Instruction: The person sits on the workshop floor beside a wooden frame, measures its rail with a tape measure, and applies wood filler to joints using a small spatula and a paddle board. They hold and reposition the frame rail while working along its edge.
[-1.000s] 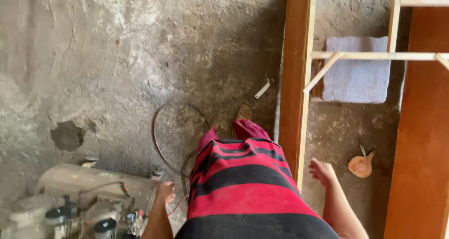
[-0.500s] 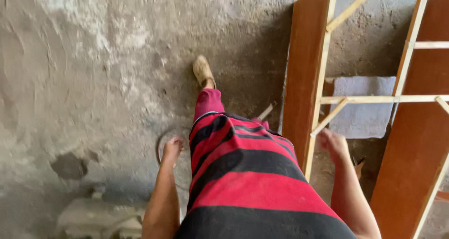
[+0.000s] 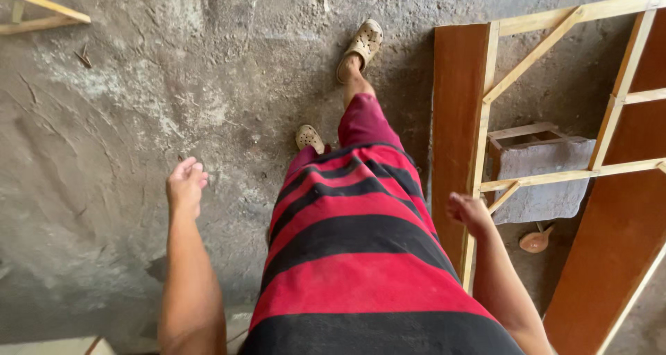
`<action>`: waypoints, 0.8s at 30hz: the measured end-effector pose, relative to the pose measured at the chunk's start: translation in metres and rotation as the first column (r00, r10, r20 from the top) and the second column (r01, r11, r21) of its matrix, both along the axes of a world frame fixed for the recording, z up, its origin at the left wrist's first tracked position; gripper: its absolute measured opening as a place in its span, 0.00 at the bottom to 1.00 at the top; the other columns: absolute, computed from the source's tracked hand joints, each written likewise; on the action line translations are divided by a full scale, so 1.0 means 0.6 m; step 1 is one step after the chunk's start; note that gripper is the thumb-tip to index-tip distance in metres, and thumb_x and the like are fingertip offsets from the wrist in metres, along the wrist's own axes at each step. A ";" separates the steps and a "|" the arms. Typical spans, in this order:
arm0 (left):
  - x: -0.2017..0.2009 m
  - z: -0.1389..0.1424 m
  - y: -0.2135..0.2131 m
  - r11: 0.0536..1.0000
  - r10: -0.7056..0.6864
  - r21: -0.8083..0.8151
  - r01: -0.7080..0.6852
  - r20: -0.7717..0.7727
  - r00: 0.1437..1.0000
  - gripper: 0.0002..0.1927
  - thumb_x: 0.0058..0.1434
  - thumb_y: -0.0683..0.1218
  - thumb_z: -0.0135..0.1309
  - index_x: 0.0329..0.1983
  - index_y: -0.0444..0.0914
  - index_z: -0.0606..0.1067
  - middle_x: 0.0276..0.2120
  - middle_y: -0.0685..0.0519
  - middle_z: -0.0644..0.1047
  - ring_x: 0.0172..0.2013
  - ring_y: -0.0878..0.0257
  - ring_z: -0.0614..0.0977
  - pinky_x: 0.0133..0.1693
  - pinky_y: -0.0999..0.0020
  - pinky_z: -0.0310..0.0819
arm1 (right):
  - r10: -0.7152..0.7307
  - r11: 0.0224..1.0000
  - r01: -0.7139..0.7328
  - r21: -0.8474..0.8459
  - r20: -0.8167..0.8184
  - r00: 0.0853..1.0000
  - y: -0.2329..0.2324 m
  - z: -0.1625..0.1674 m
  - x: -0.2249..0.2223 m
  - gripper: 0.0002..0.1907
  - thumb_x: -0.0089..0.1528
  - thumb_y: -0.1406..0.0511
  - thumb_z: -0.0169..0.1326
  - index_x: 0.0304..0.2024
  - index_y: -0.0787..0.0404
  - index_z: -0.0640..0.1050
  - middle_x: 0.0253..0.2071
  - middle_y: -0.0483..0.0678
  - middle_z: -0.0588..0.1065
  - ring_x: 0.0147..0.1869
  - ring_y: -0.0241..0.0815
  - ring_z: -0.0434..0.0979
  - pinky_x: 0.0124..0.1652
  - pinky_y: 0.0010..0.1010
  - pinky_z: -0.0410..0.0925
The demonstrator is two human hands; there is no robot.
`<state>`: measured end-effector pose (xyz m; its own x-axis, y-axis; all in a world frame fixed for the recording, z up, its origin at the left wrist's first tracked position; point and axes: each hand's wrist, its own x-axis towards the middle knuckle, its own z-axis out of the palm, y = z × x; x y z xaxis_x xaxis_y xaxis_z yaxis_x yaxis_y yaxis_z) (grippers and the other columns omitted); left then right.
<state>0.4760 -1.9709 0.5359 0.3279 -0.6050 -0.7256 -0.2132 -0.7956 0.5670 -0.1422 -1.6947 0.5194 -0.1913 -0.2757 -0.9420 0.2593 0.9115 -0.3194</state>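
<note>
I look down along my red and black striped shirt (image 3: 361, 258) at a rough concrete floor (image 3: 173, 105). My left hand (image 3: 185, 186) hangs at my side over bare floor, fingers loosely curled, holding nothing. My right hand (image 3: 469, 213) swings beside a brown wooden panel (image 3: 454, 119) with a pale timber frame (image 3: 548, 36), fingers curled and empty. My right foot in a beige clog (image 3: 361, 47) is stepped forward, and the left clog (image 3: 310, 138) is just below me.
The framed wooden structure stands upright on the right, with a second brown panel (image 3: 617, 244). A grey block in a small wooden frame (image 3: 538, 174) and a small round brown object (image 3: 535, 241) lie between the panels. Pale timber strips (image 3: 38, 11) lie top left.
I have walked forward: the pile of tools and wire on the floor has dropped out of view. My right foot has stepped ahead, and both arms have swung at my sides.
</note>
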 end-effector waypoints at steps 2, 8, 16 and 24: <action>-0.047 -0.010 -0.021 0.980 -0.197 0.016 0.196 0.094 0.976 0.17 0.71 0.43 0.50 0.60 0.31 0.76 0.34 0.55 0.76 0.31 0.69 0.74 0.34 0.74 0.69 | -0.152 0.983 0.155 0.093 -0.036 0.988 -0.095 -0.019 -0.036 0.15 0.68 0.58 0.54 0.37 0.65 0.78 0.29 0.43 0.72 0.30 0.34 0.71 0.31 0.28 0.67; -0.149 -0.051 -0.076 0.870 -0.365 0.297 0.393 -0.146 0.919 0.22 0.67 0.45 0.53 0.62 0.35 0.74 0.37 0.55 0.81 0.32 0.70 0.78 0.35 0.72 0.72 | -0.222 0.975 0.221 -0.034 -0.011 0.975 -0.287 -0.027 -0.142 0.17 0.71 0.61 0.53 0.51 0.69 0.79 0.37 0.46 0.76 0.38 0.36 0.76 0.41 0.30 0.72; -0.160 -0.094 -0.347 0.747 -0.586 0.357 0.561 -0.044 0.809 0.24 0.65 0.47 0.57 0.64 0.38 0.75 0.44 0.51 0.81 0.36 0.69 0.77 0.39 0.71 0.73 | -0.424 0.878 0.452 0.159 -0.180 0.887 -0.254 -0.011 -0.112 0.18 0.70 0.61 0.52 0.58 0.65 0.77 0.46 0.49 0.80 0.47 0.43 0.81 0.47 0.35 0.74; -0.199 -0.147 -0.697 0.692 -0.695 0.141 0.708 -0.136 0.706 0.22 0.66 0.43 0.56 0.63 0.34 0.74 0.41 0.54 0.81 0.37 0.70 0.78 0.41 0.73 0.74 | -0.306 0.838 0.354 0.416 -0.179 0.935 -0.228 0.120 0.204 0.20 0.70 0.59 0.56 0.44 0.76 0.82 0.34 0.54 0.78 0.33 0.42 0.74 0.34 0.36 0.68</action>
